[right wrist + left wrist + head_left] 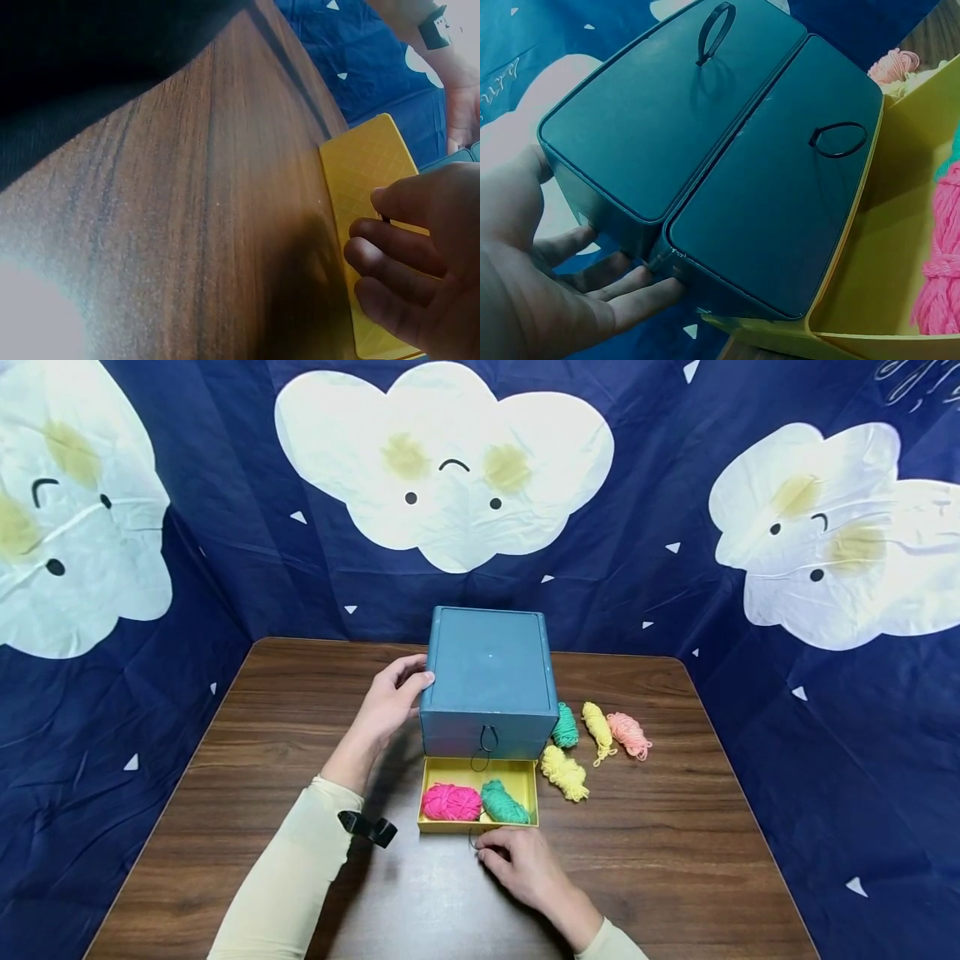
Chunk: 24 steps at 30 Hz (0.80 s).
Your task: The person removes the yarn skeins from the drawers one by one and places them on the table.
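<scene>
A blue box of stacked drawers stands on the table, its bottom yellow drawer pulled out toward me. In that drawer lie a pink yarn skein and a green yarn skein, with a bit of pale yellow between them. My left hand rests against the box's left side, fingers extended along the wall in the left wrist view. At the drawer's yellow front, my right hand pinches its black pull loop between thumb and index finger; the other fingers are bent near the front panel.
Right of the box lie a green skein, two yellow skeins and a salmon-pink skein. Two closed blue drawers with black loops sit above the yellow one. A dark blue cloud-print cloth hangs behind the wooden table.
</scene>
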Motion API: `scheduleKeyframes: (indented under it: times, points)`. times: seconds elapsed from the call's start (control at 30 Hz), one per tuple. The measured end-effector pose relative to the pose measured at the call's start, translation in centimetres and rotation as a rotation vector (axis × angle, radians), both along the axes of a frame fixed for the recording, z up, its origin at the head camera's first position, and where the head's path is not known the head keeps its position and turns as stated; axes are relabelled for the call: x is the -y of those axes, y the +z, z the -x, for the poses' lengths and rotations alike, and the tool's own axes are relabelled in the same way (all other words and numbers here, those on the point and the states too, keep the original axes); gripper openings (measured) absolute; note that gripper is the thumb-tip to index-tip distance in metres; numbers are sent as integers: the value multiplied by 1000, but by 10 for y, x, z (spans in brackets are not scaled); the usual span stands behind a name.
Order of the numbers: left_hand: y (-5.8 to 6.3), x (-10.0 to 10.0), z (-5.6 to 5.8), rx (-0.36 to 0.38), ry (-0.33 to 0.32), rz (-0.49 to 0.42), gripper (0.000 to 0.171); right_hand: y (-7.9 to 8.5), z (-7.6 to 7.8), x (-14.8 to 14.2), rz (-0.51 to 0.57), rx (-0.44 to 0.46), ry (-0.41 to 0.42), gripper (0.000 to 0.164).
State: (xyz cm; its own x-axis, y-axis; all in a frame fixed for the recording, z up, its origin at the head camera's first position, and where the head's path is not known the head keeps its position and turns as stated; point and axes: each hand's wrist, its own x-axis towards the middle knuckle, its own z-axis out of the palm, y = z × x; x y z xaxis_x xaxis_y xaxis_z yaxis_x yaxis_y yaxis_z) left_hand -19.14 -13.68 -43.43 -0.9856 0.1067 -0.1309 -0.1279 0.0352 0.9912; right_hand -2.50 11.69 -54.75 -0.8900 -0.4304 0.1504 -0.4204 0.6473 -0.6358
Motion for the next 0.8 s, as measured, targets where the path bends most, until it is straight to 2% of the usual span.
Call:
scheduleKeyframes:
  times: [0.23, 0.4, 0.57, 0.67, 0.8]
  points:
    - [-1, 1, 0, 6, -5, -21, 53, 12, -3, 0, 48, 56, 7, 22]
    - [-1, 1, 1, 3, -9, -21, 54, 28, -2, -2, 74, 40, 10, 21]
    - [-2, 1, 1, 4, -5, -12, 53, 41, 3, -7, 37, -67, -30, 17]
    - [-1, 1, 0, 5, -4, -10, 54, 45, 9, -10, 26, -153, -61, 17]
    - [1, 1, -2, 10, -6, -16, 54, 47, 16, -12, 6, -210, -97, 18]
